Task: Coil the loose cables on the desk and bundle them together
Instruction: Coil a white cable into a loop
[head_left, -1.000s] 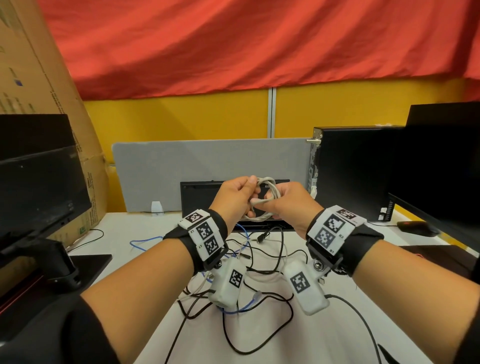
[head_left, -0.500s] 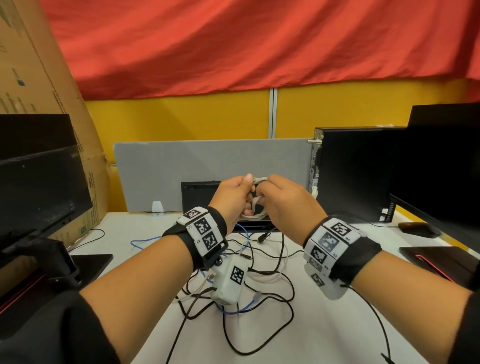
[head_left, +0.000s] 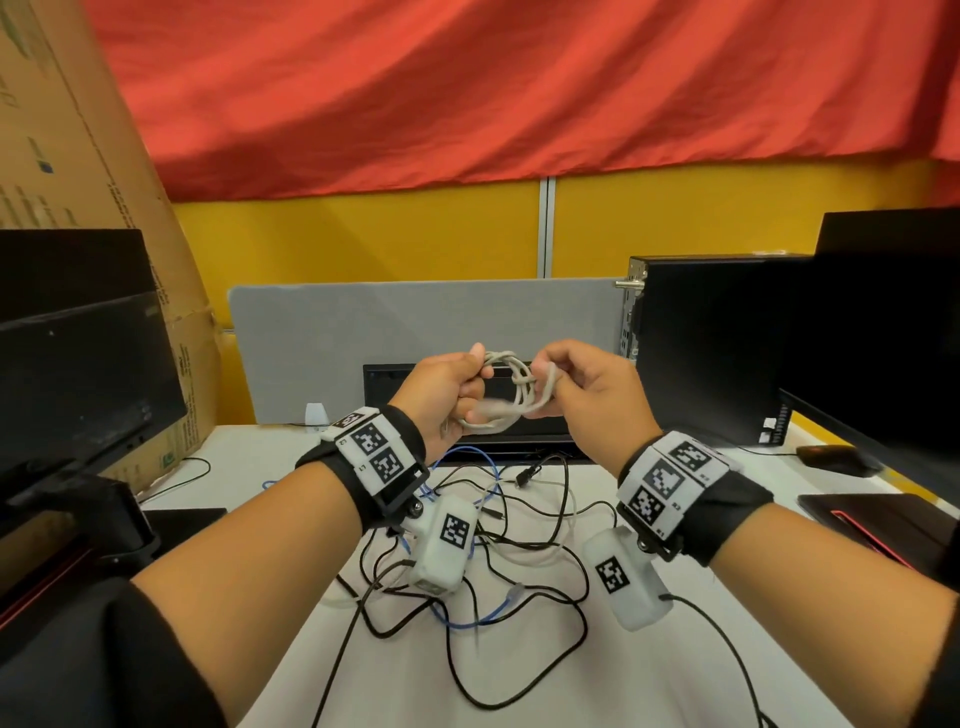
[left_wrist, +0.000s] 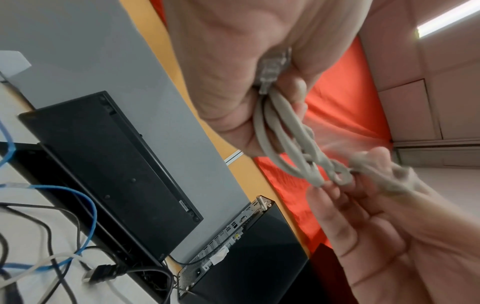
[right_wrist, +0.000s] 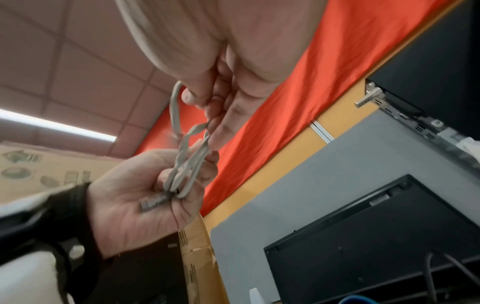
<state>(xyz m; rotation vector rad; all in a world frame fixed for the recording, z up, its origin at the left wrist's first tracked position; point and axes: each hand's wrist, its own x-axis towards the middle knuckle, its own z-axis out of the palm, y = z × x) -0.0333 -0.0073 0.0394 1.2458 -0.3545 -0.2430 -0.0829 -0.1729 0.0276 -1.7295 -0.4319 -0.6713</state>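
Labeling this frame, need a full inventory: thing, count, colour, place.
grey cable: 1, coiled, held above the desk between both hands
black cables: several, tangled on the desk
blue cable: 1, in the tangle
desk: 1, white
keyboard: 1, black, propped against the divider
divider: 1, grey, rear of desk
computer tower: 1, black, right
monitors: 2, black, left and right
mouse: 1, black, far right
cardboard box: 1, brown, left
curtain: 1, red, top
left hand: grips coil
right hand: grips coil
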